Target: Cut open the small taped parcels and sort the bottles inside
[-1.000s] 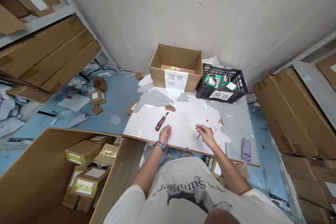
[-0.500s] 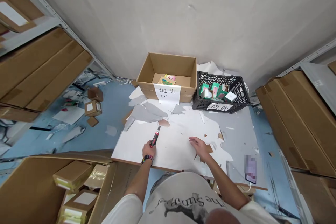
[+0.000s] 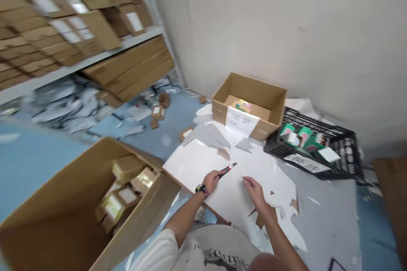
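My left hand [image 3: 211, 182] is wrapped round a red and black box cutter [image 3: 226, 170], its blade pointing right above the white tabletop [image 3: 197, 165]. A dark beaded band circles that wrist. To the right of the cutter my right hand [image 3: 253, 190] hovers over the table with fingers bent together; whatever they may pinch is too small to name. Torn brown cardboard scraps [image 3: 267, 216] lie beside and partly under the right forearm. Grey torn wrapping [image 3: 208, 135] is spread at the table's far left.
An open cardboard box [image 3: 267, 131] with a paper sign and a black crate [image 3: 343, 152] of green boxes stand at the back. A large carton [image 3: 73, 178] with small parcels is at the left, below loaded shelves [image 3: 73, 61]. A phone [image 3: 336, 265] lies at lower right.
The view has swung left, so more shelves and the large carton show. My left hand has moved inward with the cutter, which now points right, closer to my right hand.
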`<state>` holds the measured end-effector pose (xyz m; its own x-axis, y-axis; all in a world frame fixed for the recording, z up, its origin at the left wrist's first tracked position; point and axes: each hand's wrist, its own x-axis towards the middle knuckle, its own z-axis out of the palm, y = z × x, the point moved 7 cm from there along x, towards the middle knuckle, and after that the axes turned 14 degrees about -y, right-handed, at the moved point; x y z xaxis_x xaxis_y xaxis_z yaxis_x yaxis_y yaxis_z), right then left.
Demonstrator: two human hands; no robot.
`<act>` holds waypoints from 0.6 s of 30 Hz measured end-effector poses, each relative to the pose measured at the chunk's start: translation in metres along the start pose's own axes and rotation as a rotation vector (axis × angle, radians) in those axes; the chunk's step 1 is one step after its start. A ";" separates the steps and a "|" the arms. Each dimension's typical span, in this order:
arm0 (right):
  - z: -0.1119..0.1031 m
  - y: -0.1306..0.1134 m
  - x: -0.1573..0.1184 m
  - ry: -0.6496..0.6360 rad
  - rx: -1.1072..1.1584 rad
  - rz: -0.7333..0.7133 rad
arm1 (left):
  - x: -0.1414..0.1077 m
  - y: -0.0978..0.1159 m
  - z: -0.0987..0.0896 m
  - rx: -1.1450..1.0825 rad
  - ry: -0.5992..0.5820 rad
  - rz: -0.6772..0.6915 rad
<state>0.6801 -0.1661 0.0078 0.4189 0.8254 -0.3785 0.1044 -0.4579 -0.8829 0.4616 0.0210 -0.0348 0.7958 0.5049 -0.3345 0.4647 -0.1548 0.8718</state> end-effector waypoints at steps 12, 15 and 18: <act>0.188 -0.078 0.012 -0.402 -0.141 -0.108 | -0.189 -0.063 -0.110 -0.060 0.310 -0.003; 0.277 -0.086 -0.007 -0.505 -0.176 -0.123 | -0.276 -0.107 -0.156 -0.153 0.469 -0.045; 0.377 -0.097 -0.030 -0.654 -0.237 -0.165 | -0.375 -0.169 -0.183 -0.263 0.657 -0.233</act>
<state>0.3175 -0.0218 -0.0001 -0.2386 0.8850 -0.3997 0.3441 -0.3079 -0.8870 0.0137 0.0137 0.0085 0.2530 0.9163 -0.3104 0.4190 0.1854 0.8889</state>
